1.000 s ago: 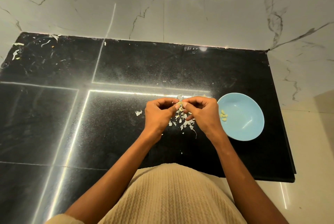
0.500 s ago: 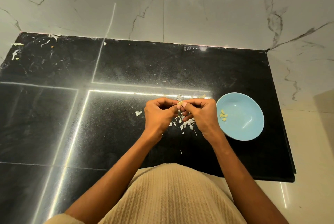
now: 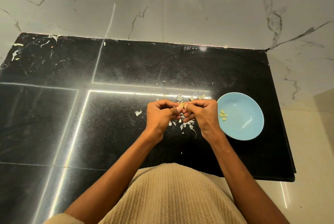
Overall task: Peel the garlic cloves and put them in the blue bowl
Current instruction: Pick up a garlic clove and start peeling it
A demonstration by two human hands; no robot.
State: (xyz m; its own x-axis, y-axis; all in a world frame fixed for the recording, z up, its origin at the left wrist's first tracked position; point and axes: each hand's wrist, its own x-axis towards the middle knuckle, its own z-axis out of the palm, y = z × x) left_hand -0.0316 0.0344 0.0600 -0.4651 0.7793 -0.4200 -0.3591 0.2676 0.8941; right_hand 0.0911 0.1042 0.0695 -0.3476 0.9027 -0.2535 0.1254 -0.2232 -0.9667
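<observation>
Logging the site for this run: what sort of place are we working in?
Most likely a home kitchen: a polished black stone counter against marble-look wall tiles, with garlic skins scattered beside a blue bowl.

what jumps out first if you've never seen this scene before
Two hands meet at the middle of the black counter: the left hand and right hand pinch a garlic clove between their fingers. Just right of them sits a blue bowl holding a few peeled cloves, and pale skin scraps litter the counter beneath the hands.
</observation>
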